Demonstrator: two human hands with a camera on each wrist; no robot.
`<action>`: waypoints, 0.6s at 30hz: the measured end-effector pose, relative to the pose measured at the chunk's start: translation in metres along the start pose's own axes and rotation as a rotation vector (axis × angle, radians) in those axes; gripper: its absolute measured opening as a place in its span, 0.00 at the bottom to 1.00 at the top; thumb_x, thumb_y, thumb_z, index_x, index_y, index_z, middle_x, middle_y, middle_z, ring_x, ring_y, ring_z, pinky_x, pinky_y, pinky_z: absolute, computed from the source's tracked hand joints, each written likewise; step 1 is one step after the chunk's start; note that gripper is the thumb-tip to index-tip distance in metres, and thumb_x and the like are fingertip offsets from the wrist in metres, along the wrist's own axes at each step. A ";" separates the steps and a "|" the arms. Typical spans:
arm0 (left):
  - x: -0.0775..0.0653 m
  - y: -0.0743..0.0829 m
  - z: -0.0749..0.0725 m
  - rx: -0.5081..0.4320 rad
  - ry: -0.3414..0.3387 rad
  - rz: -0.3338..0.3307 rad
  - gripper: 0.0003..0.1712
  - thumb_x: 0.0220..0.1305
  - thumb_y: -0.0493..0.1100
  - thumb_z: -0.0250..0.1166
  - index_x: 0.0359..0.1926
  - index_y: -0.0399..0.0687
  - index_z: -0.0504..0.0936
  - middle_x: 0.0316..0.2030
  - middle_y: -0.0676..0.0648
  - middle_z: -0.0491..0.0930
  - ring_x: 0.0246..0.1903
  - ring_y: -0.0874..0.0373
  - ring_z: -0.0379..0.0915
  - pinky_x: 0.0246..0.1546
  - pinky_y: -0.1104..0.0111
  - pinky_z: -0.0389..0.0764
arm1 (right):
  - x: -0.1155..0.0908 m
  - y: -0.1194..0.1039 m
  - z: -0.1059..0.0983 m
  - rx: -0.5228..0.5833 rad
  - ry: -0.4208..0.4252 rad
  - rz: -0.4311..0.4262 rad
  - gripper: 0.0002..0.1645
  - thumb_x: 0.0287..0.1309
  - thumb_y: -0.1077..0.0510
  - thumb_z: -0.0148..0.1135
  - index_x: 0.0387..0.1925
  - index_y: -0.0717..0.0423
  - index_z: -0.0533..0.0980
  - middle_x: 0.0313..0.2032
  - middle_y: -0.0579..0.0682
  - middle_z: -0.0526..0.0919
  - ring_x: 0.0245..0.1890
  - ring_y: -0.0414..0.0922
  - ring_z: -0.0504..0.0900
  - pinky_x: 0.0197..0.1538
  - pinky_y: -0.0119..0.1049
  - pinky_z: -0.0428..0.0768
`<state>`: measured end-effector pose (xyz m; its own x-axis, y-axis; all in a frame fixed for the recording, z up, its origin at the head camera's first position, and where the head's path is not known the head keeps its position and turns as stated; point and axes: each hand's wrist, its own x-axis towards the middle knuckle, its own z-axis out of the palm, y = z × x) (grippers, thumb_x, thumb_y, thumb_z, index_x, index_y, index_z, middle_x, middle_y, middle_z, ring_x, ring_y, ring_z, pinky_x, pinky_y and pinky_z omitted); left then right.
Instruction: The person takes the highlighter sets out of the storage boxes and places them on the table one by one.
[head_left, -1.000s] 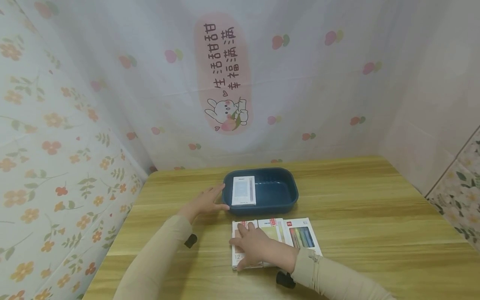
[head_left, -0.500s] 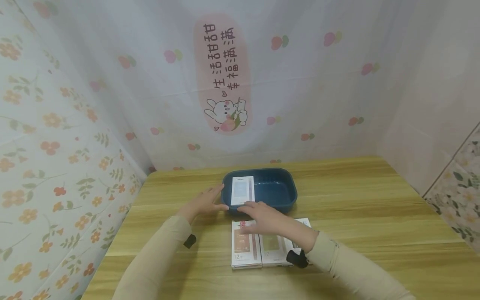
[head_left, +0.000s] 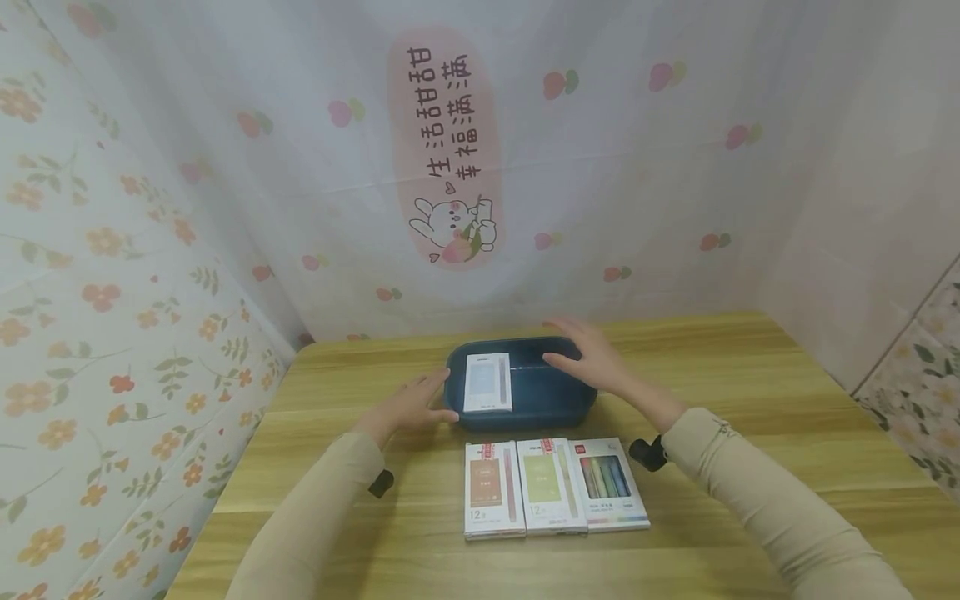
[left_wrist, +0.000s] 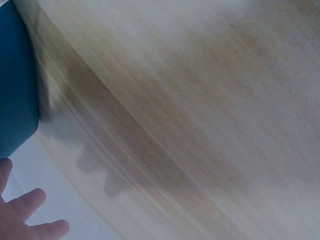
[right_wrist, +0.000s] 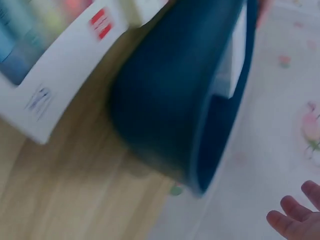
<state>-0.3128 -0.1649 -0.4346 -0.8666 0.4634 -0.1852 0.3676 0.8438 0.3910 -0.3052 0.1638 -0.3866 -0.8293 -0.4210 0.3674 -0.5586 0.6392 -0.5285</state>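
Note:
A dark blue basin (head_left: 553, 414) stands towards the back of the table, with a white box bearing a light blue panel (head_left: 488, 383) lying in its left part. My left hand (head_left: 408, 408) rests against the basin's left end, fingers extended. Over the basin's right end is my right hand (head_left: 592, 360), thumb and fingers spread, holding nothing; whether it touches the rim I cannot tell. In front of the basin three flat boxes lie side by side: a white box with an orange panel (head_left: 493, 490), one with a yellow-green panel (head_left: 551, 487), and a box with a window showing coloured sticks (head_left: 609, 485).
The wood-grain table (head_left: 720, 417) reaches back to a white printed curtain (head_left: 615, 167). A flowered curtain (head_left: 112, 333) hangs along the left side. Black wrist cameras sit beneath both sleeves.
From above the orange-panel box, my right hand has moved away and to the right, past the basin's front, to its right end. My left hand has stayed in place.

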 end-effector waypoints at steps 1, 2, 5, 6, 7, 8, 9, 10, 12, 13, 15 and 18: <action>0.000 0.000 0.000 0.002 0.001 0.005 0.53 0.54 0.65 0.59 0.71 0.49 0.45 0.71 0.45 0.47 0.68 0.40 0.41 0.65 0.45 0.45 | 0.000 0.005 0.000 -0.006 0.003 -0.003 0.35 0.57 0.49 0.59 0.64 0.55 0.62 0.63 0.60 0.64 0.64 0.59 0.58 0.61 0.61 0.56; -0.001 0.000 0.000 0.003 0.004 0.010 0.53 0.55 0.65 0.59 0.71 0.48 0.45 0.70 0.44 0.47 0.68 0.39 0.41 0.65 0.45 0.45 | -0.001 0.010 0.000 -0.009 0.005 0.006 0.35 0.57 0.49 0.59 0.64 0.55 0.62 0.63 0.60 0.63 0.64 0.59 0.58 0.61 0.62 0.56; -0.001 0.000 0.000 0.013 0.004 0.008 0.52 0.55 0.65 0.59 0.71 0.49 0.45 0.70 0.45 0.47 0.68 0.40 0.41 0.65 0.46 0.45 | -0.004 0.019 0.000 -0.029 -0.007 0.052 0.38 0.57 0.48 0.59 0.66 0.56 0.59 0.64 0.62 0.59 0.64 0.61 0.55 0.61 0.63 0.54; -0.001 0.000 0.000 0.017 0.004 0.006 0.52 0.55 0.65 0.59 0.71 0.49 0.45 0.70 0.45 0.47 0.68 0.40 0.41 0.65 0.46 0.45 | -0.005 0.022 0.001 -0.040 -0.016 0.071 0.39 0.58 0.47 0.58 0.66 0.58 0.57 0.64 0.63 0.57 0.64 0.62 0.54 0.61 0.64 0.53; -0.001 0.000 0.000 0.019 0.005 0.005 0.52 0.55 0.65 0.59 0.71 0.49 0.45 0.70 0.45 0.47 0.68 0.40 0.41 0.65 0.46 0.45 | -0.006 0.024 0.002 -0.050 -0.025 0.090 0.40 0.58 0.46 0.57 0.66 0.59 0.56 0.65 0.64 0.56 0.65 0.63 0.52 0.61 0.64 0.52; -0.001 0.000 0.000 0.021 0.005 0.004 0.52 0.55 0.65 0.59 0.71 0.49 0.45 0.70 0.45 0.47 0.68 0.40 0.42 0.65 0.46 0.45 | -0.007 0.026 0.003 -0.057 -0.032 0.114 0.42 0.58 0.45 0.57 0.67 0.60 0.55 0.66 0.65 0.54 0.65 0.64 0.51 0.62 0.64 0.52; -0.001 0.000 0.000 0.025 0.006 0.004 0.52 0.55 0.65 0.59 0.71 0.49 0.45 0.70 0.45 0.47 0.68 0.40 0.42 0.65 0.46 0.45 | -0.007 0.029 0.004 -0.066 -0.040 0.127 0.42 0.58 0.45 0.56 0.67 0.61 0.55 0.66 0.65 0.53 0.65 0.64 0.51 0.62 0.64 0.53; -0.001 0.000 0.000 0.023 0.006 0.006 0.53 0.54 0.65 0.59 0.71 0.49 0.45 0.70 0.44 0.47 0.68 0.40 0.42 0.65 0.45 0.45 | -0.007 0.032 0.006 -0.070 -0.043 0.139 0.43 0.58 0.44 0.56 0.67 0.61 0.54 0.66 0.66 0.52 0.65 0.64 0.50 0.62 0.64 0.53; 0.000 0.000 0.000 0.027 0.006 0.008 0.53 0.54 0.66 0.59 0.71 0.49 0.45 0.70 0.44 0.47 0.68 0.40 0.42 0.65 0.45 0.46 | -0.008 0.037 0.009 -0.076 -0.048 0.162 0.43 0.58 0.43 0.56 0.67 0.62 0.54 0.67 0.66 0.51 0.66 0.65 0.50 0.61 0.64 0.53; 0.000 -0.001 0.000 0.029 0.004 0.009 0.53 0.54 0.66 0.59 0.71 0.49 0.45 0.70 0.44 0.47 0.68 0.40 0.42 0.65 0.45 0.46 | -0.008 0.040 0.011 -0.077 -0.047 0.169 0.44 0.58 0.43 0.56 0.67 0.62 0.54 0.67 0.66 0.51 0.66 0.65 0.50 0.61 0.64 0.53; 0.000 -0.001 0.000 0.032 0.002 0.008 0.53 0.54 0.66 0.59 0.71 0.49 0.45 0.70 0.45 0.47 0.68 0.40 0.42 0.65 0.45 0.46 | -0.009 0.045 0.016 -0.068 -0.049 0.192 0.44 0.58 0.43 0.56 0.67 0.62 0.54 0.67 0.67 0.51 0.65 0.66 0.50 0.61 0.65 0.53; 0.001 -0.001 0.000 0.031 -0.002 0.000 0.53 0.54 0.66 0.58 0.71 0.50 0.44 0.70 0.45 0.47 0.68 0.41 0.42 0.65 0.45 0.45 | -0.010 0.050 0.023 -0.046 -0.056 0.235 0.45 0.58 0.42 0.56 0.67 0.62 0.54 0.66 0.69 0.49 0.65 0.67 0.49 0.60 0.66 0.53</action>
<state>-0.3138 -0.1656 -0.4350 -0.8657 0.4641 -0.1873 0.3780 0.8516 0.3630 -0.3253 0.1851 -0.4349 -0.9367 -0.2914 0.1942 -0.3498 0.7519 -0.5588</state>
